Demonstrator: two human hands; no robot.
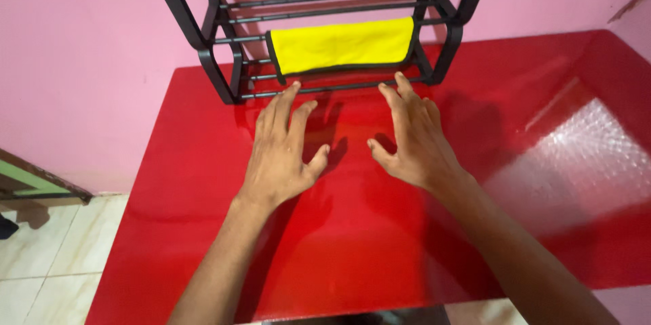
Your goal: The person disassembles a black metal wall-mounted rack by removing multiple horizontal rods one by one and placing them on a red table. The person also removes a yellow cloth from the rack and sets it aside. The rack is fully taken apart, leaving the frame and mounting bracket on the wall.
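A folded yellow cloth [342, 45] with a dark edge lies across the bars of a black metal rack [224, 67] that stands at the back of a glossy red table [380, 244]. My left hand [279, 152] hovers over the table with its fingers spread, the fingertips close to the rack's lowest front bar. My right hand [413, 138] is beside it, fingers also apart, its longest finger reaching just under the cloth's right end. Neither hand holds anything.
A pink wall [81, 61] runs behind the table and on the right. Pale floor tiles [47, 250] show at the lower left, past the table's left edge. A bright reflection [583, 155] lies on the right part of the tabletop.
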